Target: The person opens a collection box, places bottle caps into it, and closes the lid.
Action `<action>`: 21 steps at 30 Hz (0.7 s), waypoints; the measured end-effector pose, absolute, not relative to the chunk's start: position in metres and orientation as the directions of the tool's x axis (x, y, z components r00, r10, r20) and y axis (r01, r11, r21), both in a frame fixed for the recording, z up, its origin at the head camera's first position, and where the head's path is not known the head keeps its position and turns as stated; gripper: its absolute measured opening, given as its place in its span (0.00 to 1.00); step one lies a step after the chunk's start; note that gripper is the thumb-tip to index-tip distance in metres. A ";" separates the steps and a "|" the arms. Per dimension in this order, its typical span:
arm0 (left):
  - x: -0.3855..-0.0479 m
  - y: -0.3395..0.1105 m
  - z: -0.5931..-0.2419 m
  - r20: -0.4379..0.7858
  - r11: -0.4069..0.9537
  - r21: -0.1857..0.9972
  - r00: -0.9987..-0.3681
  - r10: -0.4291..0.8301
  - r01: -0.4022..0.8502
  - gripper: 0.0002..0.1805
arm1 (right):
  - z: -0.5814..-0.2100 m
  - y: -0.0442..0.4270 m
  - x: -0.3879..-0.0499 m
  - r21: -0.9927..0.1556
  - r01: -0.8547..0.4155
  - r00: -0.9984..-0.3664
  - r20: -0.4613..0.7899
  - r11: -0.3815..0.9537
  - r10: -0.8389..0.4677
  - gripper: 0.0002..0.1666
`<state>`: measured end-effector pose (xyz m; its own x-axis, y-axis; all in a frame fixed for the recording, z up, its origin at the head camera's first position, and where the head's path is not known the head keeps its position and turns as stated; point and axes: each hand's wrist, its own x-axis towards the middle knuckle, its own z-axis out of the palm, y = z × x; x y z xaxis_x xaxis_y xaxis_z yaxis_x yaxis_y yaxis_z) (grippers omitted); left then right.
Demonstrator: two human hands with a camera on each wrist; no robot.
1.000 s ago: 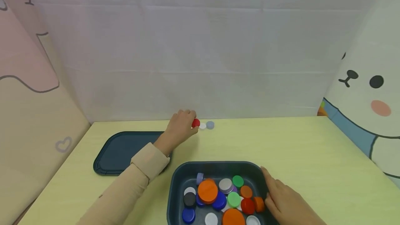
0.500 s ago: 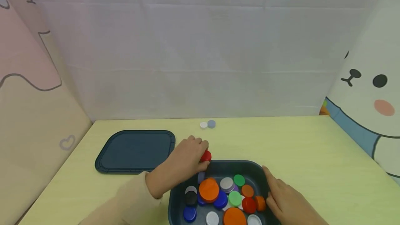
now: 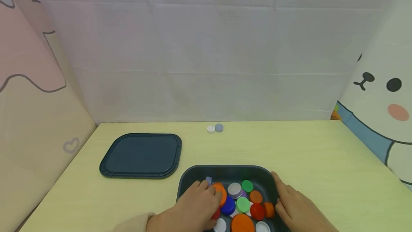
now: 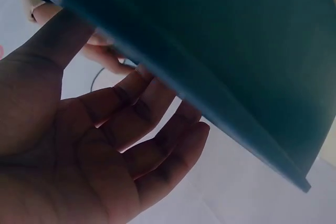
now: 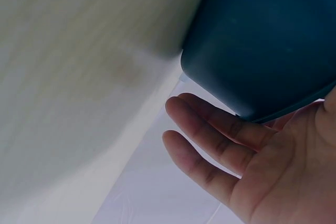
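Observation:
My left hand (image 3: 199,205) reaches down into the left part of a dark blue box (image 3: 231,169) of bottle caps. Between its thumb and fingers it pinches a red bottle cap (image 3: 215,214), partly hidden by the hand. An orange cap (image 3: 220,192) lies right beside the fingers. In the left wrist view the left hand (image 4: 105,145) is curled over the box's wall (image 4: 220,87). My right hand (image 3: 294,203) grips the box's right rim, thumb on the inner side; the right wrist view has its fingers (image 5: 197,124) outside the wall.
Loose caps in several colours fill the box, among them a blue cap (image 3: 228,206) and a green cap (image 3: 247,185). A flat dark tray (image 3: 141,155) lies at left. At the table's back edge sit a white cap (image 3: 210,129) and a grey-blue cap (image 3: 219,127).
My left hand has picked up the red cap from the back of the table and brought it toward me, down into the box. The right hand has stayed at the rim.

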<state>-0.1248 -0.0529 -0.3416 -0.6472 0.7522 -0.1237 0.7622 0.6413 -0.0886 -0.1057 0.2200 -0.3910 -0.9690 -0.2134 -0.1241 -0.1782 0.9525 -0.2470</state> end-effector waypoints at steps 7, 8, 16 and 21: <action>-0.118 -0.053 -0.356 -0.112 0.583 -0.143 -0.598 0.794 0.800 0.13 | -0.392 0.221 -0.106 -0.227 -0.172 -0.970 -0.132 0.959 -0.205 0.39; -0.118 -0.053 -0.358 -0.107 0.579 -0.145 -0.595 0.797 0.802 0.11 | -0.393 0.221 -0.106 -0.224 -0.172 -0.970 -0.133 0.959 -0.205 0.39; -0.117 -0.052 -0.366 -0.088 0.572 -0.183 -0.593 0.800 0.799 0.08 | -0.393 0.221 -0.106 -0.221 -0.180 -0.968 -0.134 0.959 -0.213 0.39; -0.117 -0.053 -0.364 -0.073 0.571 -0.187 -0.591 0.804 0.800 0.06 | -0.393 0.221 -0.107 -0.228 -0.172 -0.967 -0.146 0.958 -0.208 0.39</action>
<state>-0.1167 -0.0529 -0.3635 -0.5906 0.8037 -0.0728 0.7996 0.5706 -0.1871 -0.1068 0.2210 -0.3927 -0.9672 -0.2078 -0.1458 -0.1715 0.9584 -0.2282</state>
